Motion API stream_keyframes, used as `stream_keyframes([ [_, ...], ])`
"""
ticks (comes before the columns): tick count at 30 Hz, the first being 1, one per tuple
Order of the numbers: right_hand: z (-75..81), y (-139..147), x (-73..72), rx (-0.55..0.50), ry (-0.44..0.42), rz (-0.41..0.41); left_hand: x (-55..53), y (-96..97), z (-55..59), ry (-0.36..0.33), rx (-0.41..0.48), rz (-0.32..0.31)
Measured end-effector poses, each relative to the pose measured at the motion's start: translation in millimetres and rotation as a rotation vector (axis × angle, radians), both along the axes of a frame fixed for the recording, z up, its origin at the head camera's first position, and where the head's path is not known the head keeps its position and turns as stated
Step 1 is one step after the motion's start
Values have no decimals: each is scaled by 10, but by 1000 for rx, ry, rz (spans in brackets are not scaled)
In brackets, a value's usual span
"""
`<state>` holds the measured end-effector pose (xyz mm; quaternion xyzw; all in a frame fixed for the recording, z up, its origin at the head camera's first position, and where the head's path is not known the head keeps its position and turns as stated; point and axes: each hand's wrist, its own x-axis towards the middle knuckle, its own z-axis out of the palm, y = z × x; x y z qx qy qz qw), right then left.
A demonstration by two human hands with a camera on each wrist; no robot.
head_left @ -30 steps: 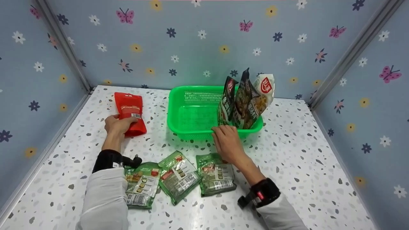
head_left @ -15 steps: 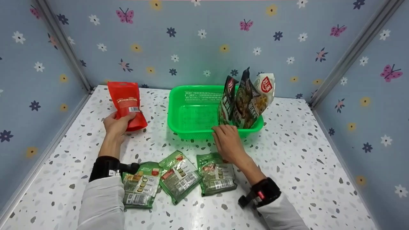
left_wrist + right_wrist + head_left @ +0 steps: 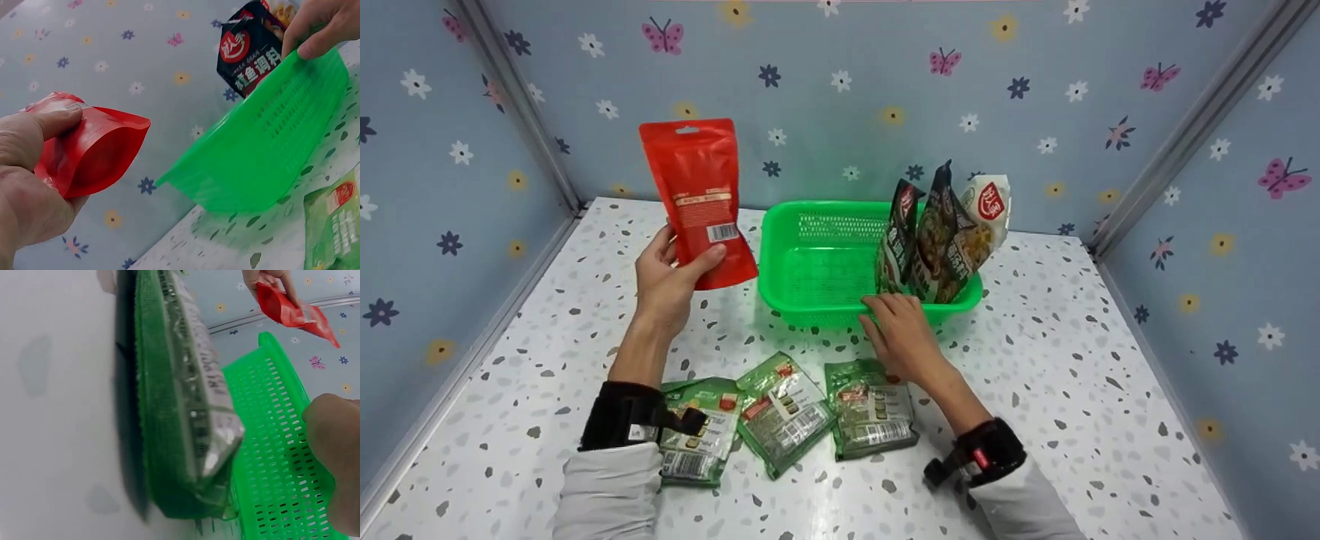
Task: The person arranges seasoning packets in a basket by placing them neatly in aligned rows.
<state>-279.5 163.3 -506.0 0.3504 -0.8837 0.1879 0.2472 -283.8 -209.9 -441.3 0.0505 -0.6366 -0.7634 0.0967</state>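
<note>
My left hand [image 3: 666,289] grips a red pouch [image 3: 701,195] near its lower end, thumb across the front by the barcode. The pouch is upright, raised above the table to the left of a green plastic basket [image 3: 780,304]. In the left wrist view the gusseted bottom of the red pouch [image 3: 107,152] shows. My right hand [image 3: 906,330] holds the near rim of the basket, fingers curled over it. In the basket's right part several seasoning pouches stand upright: a dark one [image 3: 898,240], another dark one [image 3: 934,240] and a white-topped one [image 3: 986,217].
In front of the basket three green packets lie flat on the speckled table [image 3: 1072,360]: a left one [image 3: 701,435], partly under my left wrist strap, a middle one [image 3: 786,416] and a right one [image 3: 871,412]. A flowered wall [image 3: 840,112] stands behind, with side panels.
My left hand has lifted the red pouch off the table, up and to the right, toward the basket. My right hand has stayed on the basket rim.
</note>
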Motion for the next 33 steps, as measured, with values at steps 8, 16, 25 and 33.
stream_keyframes([
  [8,256,61,60,-210,-244,102,238,495,180,205,-22,-162],
  [16,632,89,229,-403,-229,156,484,952,293,277,-43,-331],
  [25,958,145,534,-798,-417,257,645,1332,252,324,-141,-499],
  [33,1074,157,609,-1085,-489,229,693,1547,138,302,-189,-600],
])
